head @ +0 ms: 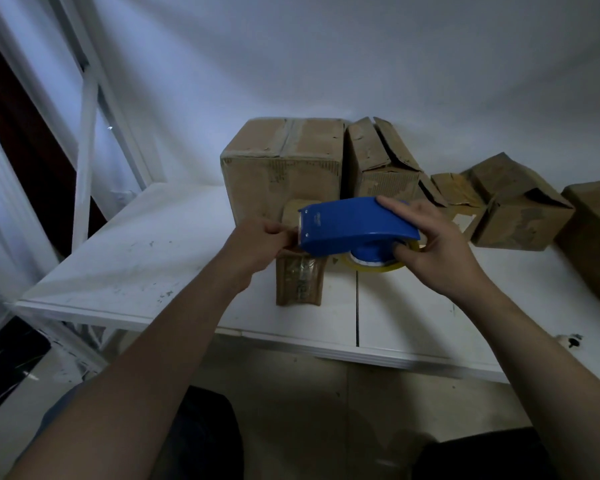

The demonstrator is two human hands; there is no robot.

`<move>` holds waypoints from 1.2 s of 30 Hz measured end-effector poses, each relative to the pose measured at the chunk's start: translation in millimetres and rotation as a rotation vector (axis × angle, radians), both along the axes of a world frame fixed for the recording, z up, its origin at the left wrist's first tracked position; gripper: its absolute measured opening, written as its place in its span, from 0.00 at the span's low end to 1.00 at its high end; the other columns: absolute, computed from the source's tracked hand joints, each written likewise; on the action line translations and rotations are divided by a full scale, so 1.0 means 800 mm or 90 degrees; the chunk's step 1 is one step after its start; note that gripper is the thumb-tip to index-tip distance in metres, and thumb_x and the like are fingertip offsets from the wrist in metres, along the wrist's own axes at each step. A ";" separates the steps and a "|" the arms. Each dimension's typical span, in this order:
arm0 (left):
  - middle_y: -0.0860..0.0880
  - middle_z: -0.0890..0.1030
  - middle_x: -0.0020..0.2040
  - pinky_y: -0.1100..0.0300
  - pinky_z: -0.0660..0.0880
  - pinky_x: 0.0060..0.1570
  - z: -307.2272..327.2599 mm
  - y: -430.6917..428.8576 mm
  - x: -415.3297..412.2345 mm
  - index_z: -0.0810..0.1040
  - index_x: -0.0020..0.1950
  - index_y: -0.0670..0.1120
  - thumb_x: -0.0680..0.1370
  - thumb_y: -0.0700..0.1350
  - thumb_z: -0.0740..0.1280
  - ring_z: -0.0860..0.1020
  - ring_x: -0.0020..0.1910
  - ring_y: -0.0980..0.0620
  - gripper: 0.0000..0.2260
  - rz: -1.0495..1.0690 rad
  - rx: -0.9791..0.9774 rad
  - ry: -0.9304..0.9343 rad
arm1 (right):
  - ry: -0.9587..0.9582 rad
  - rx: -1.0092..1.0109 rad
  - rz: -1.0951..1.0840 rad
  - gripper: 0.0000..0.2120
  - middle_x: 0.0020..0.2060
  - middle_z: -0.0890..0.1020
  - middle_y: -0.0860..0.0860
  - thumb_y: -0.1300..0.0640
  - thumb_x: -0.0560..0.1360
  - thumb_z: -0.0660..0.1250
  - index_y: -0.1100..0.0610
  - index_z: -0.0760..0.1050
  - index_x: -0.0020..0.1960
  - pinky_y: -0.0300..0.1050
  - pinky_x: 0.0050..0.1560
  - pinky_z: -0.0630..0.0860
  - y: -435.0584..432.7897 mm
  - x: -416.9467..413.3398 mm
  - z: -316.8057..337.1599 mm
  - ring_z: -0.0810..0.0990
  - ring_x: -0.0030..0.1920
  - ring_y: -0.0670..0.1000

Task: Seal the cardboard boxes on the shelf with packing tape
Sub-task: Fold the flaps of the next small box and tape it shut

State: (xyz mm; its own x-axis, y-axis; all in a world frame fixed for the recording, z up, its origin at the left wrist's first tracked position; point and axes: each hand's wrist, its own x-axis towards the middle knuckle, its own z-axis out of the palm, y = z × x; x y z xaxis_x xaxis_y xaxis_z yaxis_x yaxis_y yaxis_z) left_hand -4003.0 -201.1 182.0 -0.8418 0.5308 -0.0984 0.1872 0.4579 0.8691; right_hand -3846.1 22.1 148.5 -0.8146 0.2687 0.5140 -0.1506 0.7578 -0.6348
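Observation:
My right hand [433, 244] grips a blue tape dispenser [350, 225] with a yellowish tape roll [378, 268] under it, held just above the white shelf [146, 258]. My left hand [260, 244] pinches at the dispenser's left end, fingers closed where the tape comes out; the tape itself is too thin to see. Below the dispenser a small flat cardboard box [300, 282] lies on the shelf, partly hidden. A large closed cardboard box [284, 168] stands behind it.
A torn box [378, 161] with raised flaps stands right of the large one. Further right are a flattened piece [458, 195], a dented box [520, 209] and another box [596, 237] at the frame edge. White shelf posts [84, 140] rise on the left.

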 end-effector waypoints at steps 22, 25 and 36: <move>0.55 0.86 0.40 0.60 0.75 0.37 -0.053 -0.043 -0.043 0.86 0.47 0.49 0.78 0.53 0.70 0.80 0.42 0.54 0.10 0.037 0.004 0.040 | 0.016 0.090 0.026 0.43 0.60 0.71 0.50 0.74 0.69 0.74 0.40 0.68 0.74 0.28 0.49 0.75 0.056 0.022 -0.045 0.68 0.61 0.39; 0.57 0.86 0.38 0.60 0.76 0.37 -0.057 -0.042 -0.043 0.86 0.45 0.51 0.78 0.54 0.70 0.81 0.42 0.53 0.09 0.038 -0.001 0.045 | 0.011 0.084 0.042 0.42 0.60 0.72 0.52 0.73 0.69 0.75 0.44 0.69 0.74 0.30 0.48 0.76 0.060 0.022 -0.051 0.70 0.61 0.44; 0.58 0.85 0.37 0.61 0.76 0.37 -0.062 -0.039 -0.045 0.86 0.43 0.52 0.78 0.54 0.70 0.81 0.40 0.55 0.09 0.050 0.022 0.068 | 0.013 0.108 0.042 0.37 0.59 0.72 0.55 0.73 0.68 0.75 0.51 0.71 0.72 0.33 0.50 0.77 0.067 0.025 -0.053 0.72 0.59 0.49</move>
